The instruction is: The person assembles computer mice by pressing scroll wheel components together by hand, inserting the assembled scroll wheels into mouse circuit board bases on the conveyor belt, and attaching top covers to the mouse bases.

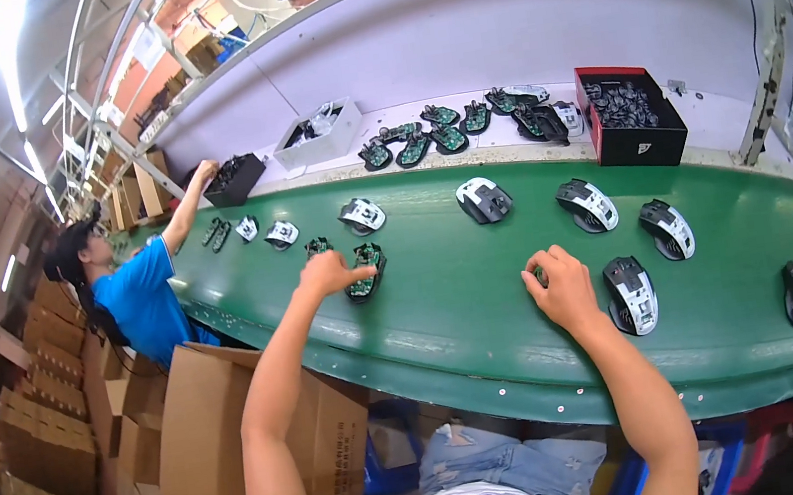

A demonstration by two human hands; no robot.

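My left hand [328,273] is above the belt at centre left, its thumb stretched out across a mouse base with a green circuit board [366,276]. The thumb stands apart from the other fingers, which are partly hidden. Just behind that hand another board-fitted base [317,246] shows in part. My right hand [563,288] is curled, thumb and fingers drawn together; a small dark patch shows between them, too small to name. Right beside it lies a black-and-white computer mouse [632,297]. Further mice, one grey-topped [484,200] and one white-and-black [587,205], rest beyond it.
The green belt [448,331] carries several more mice. On the ledge behind lie several circuit-board bases [447,138], a black-and-red box [641,140] of dark parts and a white bin [343,142]. A co-worker in blue [137,292] reaches into a black box [235,182]. Cardboard cartons [204,423] stand at left.
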